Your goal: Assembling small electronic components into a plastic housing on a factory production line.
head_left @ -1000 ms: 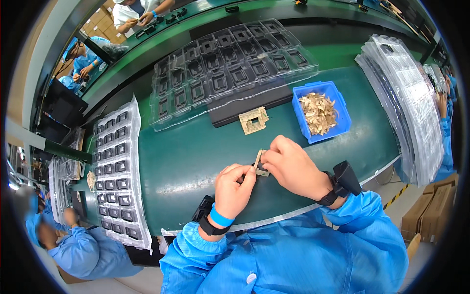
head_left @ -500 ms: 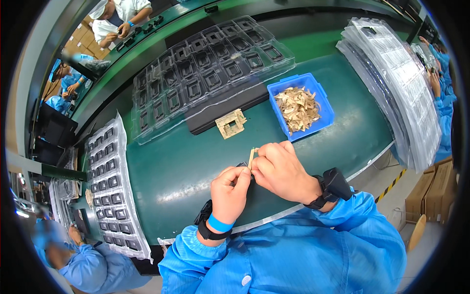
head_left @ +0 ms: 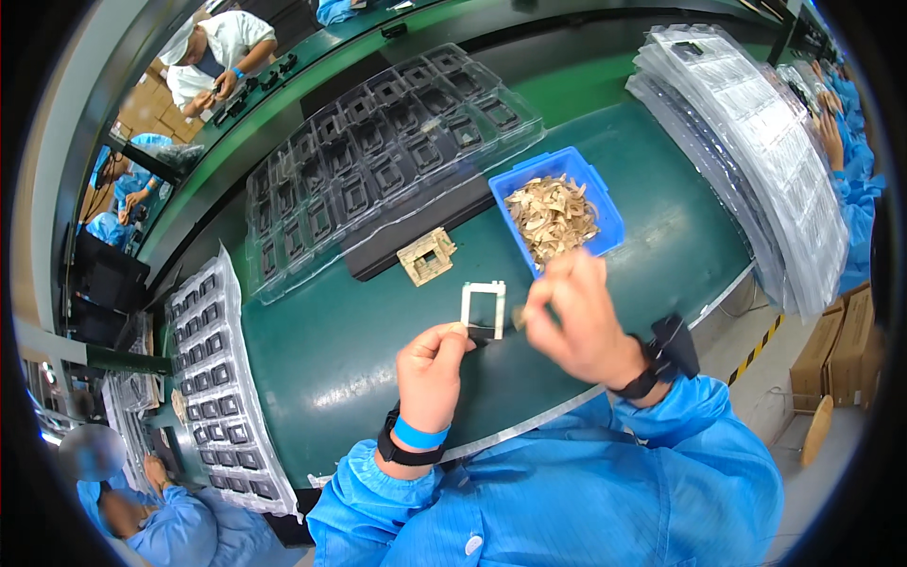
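My left hand (head_left: pixel 427 376) pinches the near edge of a small rectangular frame (head_left: pixel 467 302), pale cream along its far and side edges and black at the near edge. To its right, my right hand (head_left: pixel 576 326) is closed with its fingertips together on a small tan strip (head_left: pixel 519 318), smeared by motion. The strip is apart from the frame. Just beyond my right hand stands a blue plastic bin (head_left: pixel 612 234) heaped with curled tan strips (head_left: pixel 555 215). A square-holed block of tan pieces (head_left: pixel 413 261) lies on the green table beyond my left hand.
Clear plastic trays with black frames (head_left: pixel 387 175) lie at the back, over a dark flat bar (head_left: pixel 373 263). Another filled tray (head_left: pixel 213 378) lies at left. Stacked clear trays (head_left: pixel 746 161) stand at right. Co-workers sit at far left, lower left and far right.
My right hand has moved right, away from the frame, with a tan strip in its fingers. The frame, mostly hidden before, now shows in my left hand. The view has shifted slightly.
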The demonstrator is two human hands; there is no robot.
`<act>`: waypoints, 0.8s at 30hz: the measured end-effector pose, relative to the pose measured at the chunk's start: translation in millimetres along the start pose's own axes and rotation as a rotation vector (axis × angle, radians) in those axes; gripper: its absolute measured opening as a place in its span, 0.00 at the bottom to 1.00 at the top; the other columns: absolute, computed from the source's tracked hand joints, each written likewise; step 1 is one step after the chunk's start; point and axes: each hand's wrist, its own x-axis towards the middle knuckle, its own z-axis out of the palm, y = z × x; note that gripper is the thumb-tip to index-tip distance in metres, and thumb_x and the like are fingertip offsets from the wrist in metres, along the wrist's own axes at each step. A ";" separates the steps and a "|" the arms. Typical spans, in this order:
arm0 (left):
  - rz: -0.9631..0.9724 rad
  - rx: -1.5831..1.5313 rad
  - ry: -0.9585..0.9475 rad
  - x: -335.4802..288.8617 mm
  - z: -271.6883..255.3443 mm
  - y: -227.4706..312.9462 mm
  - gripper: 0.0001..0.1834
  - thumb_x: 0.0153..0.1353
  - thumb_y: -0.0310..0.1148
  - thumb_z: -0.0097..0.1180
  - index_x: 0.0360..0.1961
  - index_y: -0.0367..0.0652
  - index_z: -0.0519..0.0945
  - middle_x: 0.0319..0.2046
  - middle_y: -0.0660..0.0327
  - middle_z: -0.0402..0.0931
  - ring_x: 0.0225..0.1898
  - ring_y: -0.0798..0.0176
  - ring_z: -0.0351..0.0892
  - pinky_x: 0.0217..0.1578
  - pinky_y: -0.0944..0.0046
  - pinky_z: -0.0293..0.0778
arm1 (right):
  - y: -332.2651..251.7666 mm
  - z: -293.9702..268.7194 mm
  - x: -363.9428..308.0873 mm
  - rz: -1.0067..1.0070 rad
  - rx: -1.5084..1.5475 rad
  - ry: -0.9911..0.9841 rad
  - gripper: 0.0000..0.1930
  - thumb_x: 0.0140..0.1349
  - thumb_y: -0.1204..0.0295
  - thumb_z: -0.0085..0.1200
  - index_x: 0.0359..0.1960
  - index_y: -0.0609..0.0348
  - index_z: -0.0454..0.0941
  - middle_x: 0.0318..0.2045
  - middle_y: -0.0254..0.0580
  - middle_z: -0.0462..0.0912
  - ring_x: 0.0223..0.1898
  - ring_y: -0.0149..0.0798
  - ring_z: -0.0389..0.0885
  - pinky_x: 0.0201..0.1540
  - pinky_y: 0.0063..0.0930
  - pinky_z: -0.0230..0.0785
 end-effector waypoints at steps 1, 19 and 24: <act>0.006 0.000 -0.016 -0.5 1.0 3.2 0.09 0.65 0.29 0.55 0.35 0.35 0.84 0.28 0.64 0.80 0.28 0.76 0.71 0.32 0.74 0.65 | 11.9 -5.4 5.8 0.065 -0.016 0.035 0.08 0.58 0.72 0.58 0.38 0.56 0.74 0.37 0.44 0.70 0.38 0.44 0.73 0.43 0.39 0.60; 0.246 0.289 -0.184 16.3 32.6 26.7 0.09 0.67 0.30 0.56 0.39 0.34 0.82 0.31 0.64 0.79 0.33 0.74 0.74 0.37 0.73 0.69 | 28.9 -41.3 17.5 0.824 0.902 -0.231 0.09 0.67 0.67 0.54 0.37 0.60 0.81 0.27 0.28 0.80 0.23 0.21 0.76 0.26 0.17 0.72; 0.382 0.198 -0.039 25.4 57.1 30.5 0.10 0.62 0.24 0.61 0.44 0.35 0.78 0.34 0.67 0.76 0.32 0.79 0.70 0.35 0.76 0.69 | 24.9 -44.2 13.4 0.816 0.764 -0.093 0.07 0.65 0.70 0.55 0.35 0.61 0.79 0.25 0.32 0.79 0.23 0.26 0.78 0.26 0.21 0.72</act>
